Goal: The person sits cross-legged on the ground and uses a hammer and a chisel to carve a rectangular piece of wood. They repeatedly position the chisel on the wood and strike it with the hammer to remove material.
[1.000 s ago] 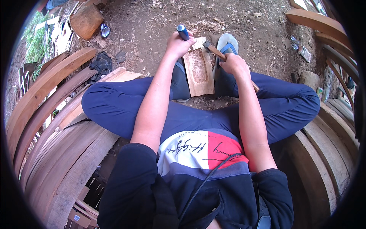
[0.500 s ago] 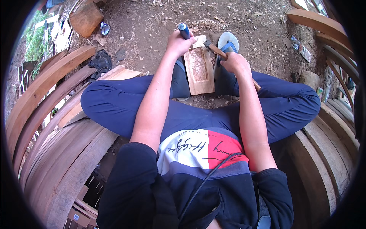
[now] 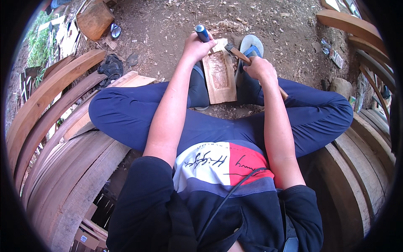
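Observation:
Between my feet lies a wooden block (image 3: 224, 95) with a rough rectangular hollow carved in its upper face. My left hand (image 3: 196, 49) is closed round the blue handle of a chisel (image 3: 202, 32) at the block's far left corner; the blade is hidden by the hand. In my right hand (image 3: 261, 69) is a hammer (image 3: 237, 53), gripped by its wooden handle. Its dark head hovers near the block's far right edge, apart from the chisel. The handle's end sticks out below my wrist, over my right leg.
Curved wooden planks (image 3: 54, 103) stand at the left, and more curved timbers (image 3: 352, 26) at the right. A log stump (image 3: 95, 21) is at the far left. Wood chips litter the dirt ground (image 3: 176, 21). My sandalled right foot (image 3: 252, 45) is beside the block.
Almost nothing differs. The chisel handle and my left hand have shifted very slightly to the left; the hammer and the block look the same.

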Motion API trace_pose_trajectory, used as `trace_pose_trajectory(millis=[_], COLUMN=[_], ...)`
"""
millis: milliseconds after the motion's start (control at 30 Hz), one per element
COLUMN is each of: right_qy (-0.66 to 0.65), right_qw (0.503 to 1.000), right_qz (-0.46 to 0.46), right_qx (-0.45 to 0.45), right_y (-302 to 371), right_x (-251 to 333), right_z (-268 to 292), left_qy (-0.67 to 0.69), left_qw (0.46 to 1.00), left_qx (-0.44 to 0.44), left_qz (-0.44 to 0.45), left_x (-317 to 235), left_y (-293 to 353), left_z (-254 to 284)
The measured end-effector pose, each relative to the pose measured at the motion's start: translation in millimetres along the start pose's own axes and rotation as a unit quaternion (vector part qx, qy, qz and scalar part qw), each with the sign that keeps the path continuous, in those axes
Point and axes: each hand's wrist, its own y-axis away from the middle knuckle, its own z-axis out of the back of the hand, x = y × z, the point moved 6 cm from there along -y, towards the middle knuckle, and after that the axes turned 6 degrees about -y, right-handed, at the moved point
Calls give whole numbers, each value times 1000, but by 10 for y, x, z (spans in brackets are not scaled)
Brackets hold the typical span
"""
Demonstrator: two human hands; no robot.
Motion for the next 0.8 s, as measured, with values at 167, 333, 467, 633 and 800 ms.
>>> trace_pose_trajectory(millis=[167, 333, 467, 633, 800], right_qy=[6, 7, 9, 15, 14], right_qw=[1000, 1000, 1000, 1000, 1000], right_qz=[4, 1, 2, 4, 3], right_qx=[2, 1, 5, 5, 2], right_y=[4, 3, -2, -26, -25], right_x=[7, 5, 1, -1, -8], right_z=[8, 14, 9, -4, -1], left_qy=[-19, -16, -28, -22, 9], left_qw=[999, 1000, 999, 999, 1000], left_qx=[0, 11, 11, 12, 1], left_qz=[-27, -25, -18, -19, -30], left_x=[-16, -11, -24, -1, 48], left_y=[-9, -4, 4, -14, -39], left_z=[11, -18, -3, -3, -7])
